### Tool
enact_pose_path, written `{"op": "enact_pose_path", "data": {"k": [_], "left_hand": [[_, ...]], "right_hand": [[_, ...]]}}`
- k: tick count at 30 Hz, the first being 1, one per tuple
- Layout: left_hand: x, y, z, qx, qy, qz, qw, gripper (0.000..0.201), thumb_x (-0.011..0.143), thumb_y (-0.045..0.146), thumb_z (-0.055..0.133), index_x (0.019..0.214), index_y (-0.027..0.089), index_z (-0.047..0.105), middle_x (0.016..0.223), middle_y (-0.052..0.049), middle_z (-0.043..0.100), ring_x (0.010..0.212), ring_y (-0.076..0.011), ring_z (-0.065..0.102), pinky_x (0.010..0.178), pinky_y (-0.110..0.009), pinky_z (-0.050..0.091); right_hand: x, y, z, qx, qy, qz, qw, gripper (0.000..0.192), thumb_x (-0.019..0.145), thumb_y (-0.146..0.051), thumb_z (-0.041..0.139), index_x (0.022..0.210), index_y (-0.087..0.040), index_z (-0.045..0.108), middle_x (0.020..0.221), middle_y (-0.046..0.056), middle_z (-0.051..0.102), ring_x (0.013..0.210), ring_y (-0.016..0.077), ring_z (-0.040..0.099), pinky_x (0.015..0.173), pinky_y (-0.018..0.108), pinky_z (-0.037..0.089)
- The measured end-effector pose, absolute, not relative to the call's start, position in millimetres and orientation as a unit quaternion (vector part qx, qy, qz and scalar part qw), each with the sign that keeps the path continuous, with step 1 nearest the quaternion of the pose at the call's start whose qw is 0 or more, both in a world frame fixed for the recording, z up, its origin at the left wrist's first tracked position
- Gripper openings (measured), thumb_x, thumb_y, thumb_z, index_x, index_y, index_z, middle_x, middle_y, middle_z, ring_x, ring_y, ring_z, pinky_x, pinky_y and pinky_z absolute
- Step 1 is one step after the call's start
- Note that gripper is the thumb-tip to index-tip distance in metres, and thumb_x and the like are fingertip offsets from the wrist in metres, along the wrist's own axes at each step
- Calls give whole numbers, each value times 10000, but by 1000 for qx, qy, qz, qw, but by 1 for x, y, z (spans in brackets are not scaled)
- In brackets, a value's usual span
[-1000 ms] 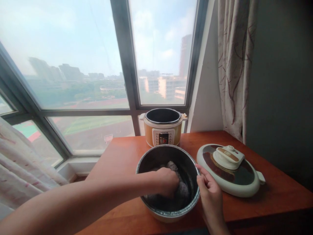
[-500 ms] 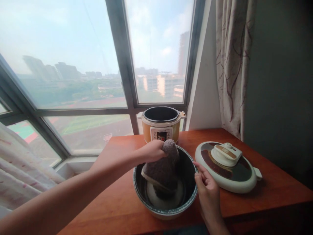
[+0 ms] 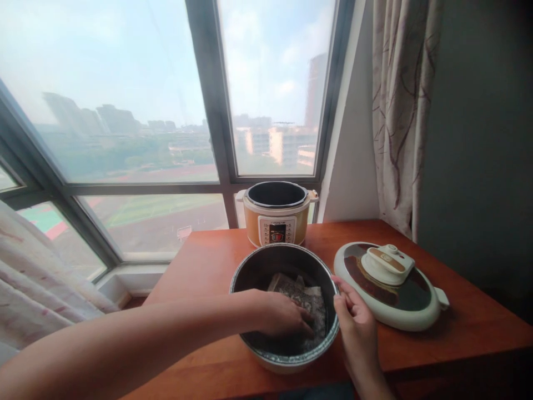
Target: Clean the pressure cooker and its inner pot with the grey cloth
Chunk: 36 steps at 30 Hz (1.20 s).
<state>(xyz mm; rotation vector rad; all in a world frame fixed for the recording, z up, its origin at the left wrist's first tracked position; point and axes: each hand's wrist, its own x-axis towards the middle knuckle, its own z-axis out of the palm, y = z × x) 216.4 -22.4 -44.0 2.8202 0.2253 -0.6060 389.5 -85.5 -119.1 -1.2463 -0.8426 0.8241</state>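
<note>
Head view, the only one: left hand (image 3: 287, 319) reaches down inside the dark inner pot (image 3: 250, 272), its fingers spread flat and pressing a grey cloth (image 3: 306, 300) against the pot's bottom. Right hand (image 3: 356, 322) steadies the pot from the right, fingers curled together over the rim. The pot stands at the near edge of the wooden table (image 3: 200, 266). Behind it, at the far edge by the window, is the orange cooker body (image 3: 277, 222), open and lidless. The cooker's lid (image 3: 391, 283) lies flat on the table toward the right edge, just beside the pot and the right hand.

Risk, as I judge it: the pot sits very close to the near edge, so a hard push with the cloth could slide or tip it off the table if the right hand's hold on the rim loosens. A wide sweep of the right elbow might also knock the lid.

Against half a second ago, the cloth is no longer lifted above the rim in a bunched lump; it now lies spread on the bottom under the left hand. The right hand's place on the rim is unchanged.
</note>
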Motion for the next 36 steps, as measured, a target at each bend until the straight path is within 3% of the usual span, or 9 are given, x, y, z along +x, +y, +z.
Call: {"op": "enact_pose_path", "data": {"k": [4, 6, 10, 13, 16, 19, 27, 32, 36], "left_hand": [[215, -13, -53, 972, 115, -176, 109, 502, 927, 175, 474, 1375, 386, 563, 1502, -16, 527, 1239, -301, 609, 904, -419, 517], [217, -8, -55, 969, 148, -180, 83, 512, 915, 180, 497, 1378, 391, 558, 1484, -36, 546, 1154, -321, 656, 820, -428, 542], [219, 3, -54, 946, 234, -222, 30, 512, 853, 211, 581, 1363, 265, 581, 1294, -147, 671, 1017, -355, 701, 771, -446, 565], [218, 5, -54, 917, 319, -240, 21, 438, 787, 226, 646, 1220, 167, 670, 1070, -187, 744, 921, -350, 721, 777, -448, 572], [218, 2, -56, 899, 356, -252, 29, 343, 724, 205, 692, 1058, 143, 732, 972, -194, 759, 881, -337, 729, 763, -413, 579], [219, 0, -55, 889, 379, -252, 47, 293, 728, 224, 675, 993, 122, 748, 978, -205, 758, 882, -351, 730, 739, -412, 586], [241, 3, -50, 877, 417, -218, 98, 384, 798, 296, 593, 1127, 133, 705, 1093, -193, 741, 965, -330, 716, 761, -372, 570], [251, -4, -57, 902, 333, -223, 161, 459, 741, 228, 653, 1199, 231, 688, 1182, -117, 719, 1034, -303, 696, 858, -380, 556], [229, -1, -63, 929, 173, -190, 267, 442, 628, 36, 621, 981, 270, 748, 1194, -21, 726, 1186, -281, 639, 1008, -401, 516]], "right_hand": [[389, -86, -118, -546, -373, 359, 659, 498, 799, -421, 661, 1212, -145, 684, 652, -22, 548, 601, 149, 467, 615, 266, 415], [389, -86, -118, -542, -373, 366, 658, 493, 795, -419, 663, 1210, -153, 683, 659, -27, 543, 589, 140, 444, 589, 259, 397], [387, -87, -117, -545, -361, 370, 661, 504, 780, -426, 672, 1202, -150, 680, 664, -40, 516, 568, 121, 392, 546, 244, 358], [387, -86, -118, -541, -355, 375, 664, 504, 782, -432, 674, 1198, -147, 680, 676, -36, 523, 576, 120, 388, 558, 247, 361], [389, -85, -118, -541, -348, 376, 667, 486, 785, -447, 678, 1169, -150, 689, 660, -40, 509, 609, 133, 417, 612, 258, 396], [389, -84, -116, -544, -347, 374, 666, 487, 788, -464, 674, 1156, -146, 690, 659, -41, 487, 629, 140, 429, 632, 264, 411], [384, -88, -112, -558, -394, 360, 636, 552, 786, -441, 646, 1237, -124, 676, 618, -63, 386, 545, 122, 353, 520, 254, 341], [382, -86, -121, -562, -386, 343, 647, 480, 819, -429, 619, 1189, -134, 700, 638, -46, 438, 566, 127, 389, 541, 254, 358], [380, -84, -121, -554, -376, 346, 658, 473, 828, -431, 624, 1198, -144, 686, 667, -41, 474, 587, 127, 405, 571, 251, 379]]}}
